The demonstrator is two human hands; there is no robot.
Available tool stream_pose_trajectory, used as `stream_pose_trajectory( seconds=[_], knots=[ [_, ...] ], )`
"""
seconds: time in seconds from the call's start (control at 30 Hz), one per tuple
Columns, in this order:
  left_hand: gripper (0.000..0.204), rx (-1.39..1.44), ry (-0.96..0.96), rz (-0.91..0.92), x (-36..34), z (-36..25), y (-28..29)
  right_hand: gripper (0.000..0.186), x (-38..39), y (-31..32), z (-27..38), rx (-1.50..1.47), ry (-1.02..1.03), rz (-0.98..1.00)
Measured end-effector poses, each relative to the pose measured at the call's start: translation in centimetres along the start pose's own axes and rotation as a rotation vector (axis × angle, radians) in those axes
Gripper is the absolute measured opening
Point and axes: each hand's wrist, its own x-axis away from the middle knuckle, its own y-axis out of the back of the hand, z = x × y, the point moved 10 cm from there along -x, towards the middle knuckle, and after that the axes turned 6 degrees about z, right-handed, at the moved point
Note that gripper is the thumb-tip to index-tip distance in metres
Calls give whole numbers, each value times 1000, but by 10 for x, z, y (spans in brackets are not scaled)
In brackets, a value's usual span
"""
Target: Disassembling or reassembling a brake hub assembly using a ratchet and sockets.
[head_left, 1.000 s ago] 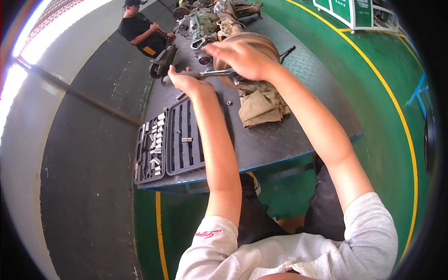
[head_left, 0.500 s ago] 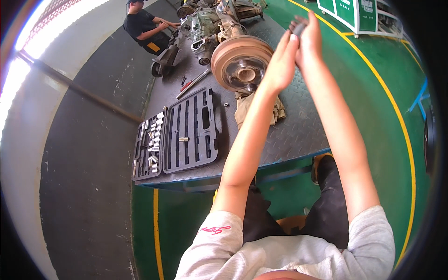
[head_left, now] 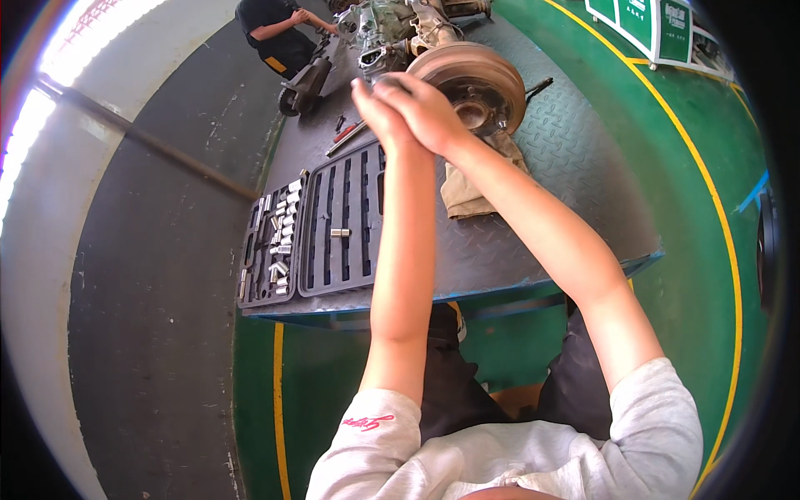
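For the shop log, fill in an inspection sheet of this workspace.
Surface: dark tread-plate tabletop, blue along its near edge.
Job's things: rusty brake drum; tan cloth at its near side.
Clutter: open socket case, sockets in its left half, a single socket on the right; silver bar beyond.
Hands: left hand and right hand together; anything between them cannot be made out.
Cables: nothing seen.
Surroundings: co-worker at the table's far left; green floor with yellow lines.
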Motion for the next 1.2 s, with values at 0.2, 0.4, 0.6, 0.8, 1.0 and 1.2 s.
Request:
stream_pose_trajectory(
  seconds=[0.2,0.4,0.6,0.8,1.0,1.2],
  knots=[
    [63,205,-24,-229,2,-27,65,40,8,-46,-7,-235,-47,-73],
    [54,215,-106,-170,15,-30,29,26,3,-11,-6,-291,-58,-217],
    [57,-11,-327,87,24,-32,-31,36,-1,58,34,-235,135,-286],
    [79,-182,-313,753,51,-2,-137,47,4,107,13,-486,-62,-281],
    [84,-503,-280,684,98,72,-174,47,3,180,2,-713,-190,-231],
    [71,-537,-538,232,94,0,-131,41,-4,179,44,-624,-55,-414]
  ],
)
